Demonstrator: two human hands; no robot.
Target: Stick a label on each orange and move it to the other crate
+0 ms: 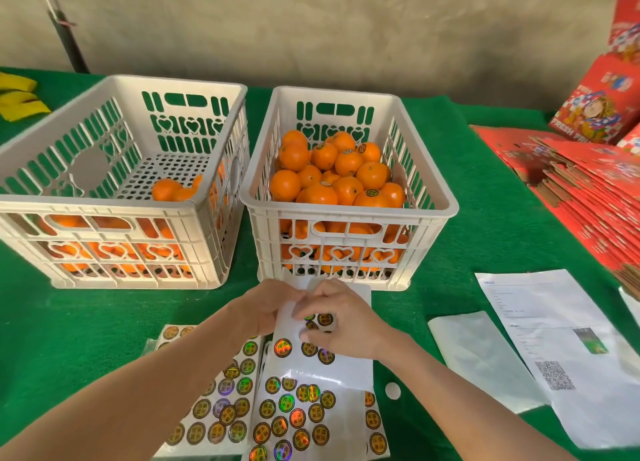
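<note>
Fingers (313,303) of right hand (346,318): curled down onto the top sheet (329,367), tips together at a label (325,319), apparently picking at its edge. Cannot tell whether the edge is lifted. Left hand (270,308): fingers curled round the sheet's left side, steadying it above the stack (294,422) of other sheets.

Oranges (166,189): neither hand has one. A few lie low in the left crate (121,211), no labels visible on them. Right crate (346,215) is heaped, several fruit there showing labels on top. Both crates stand beyond the hands on the green cloth (485,253).

Risks, my judgement:
- The label may fold on itself or cling to a fingertip once free. Cause: it is thin, no orange is at hand to receive it, and a reach to the left crate comes in between.
- The label may crease or tear if pulled from a poorly lifted edge.
- The sheet is held at one side only, so it may flex and neighbouring labels could lift.
- The loose sheets beneath overlap and could slide when the sheet is set down.
</note>
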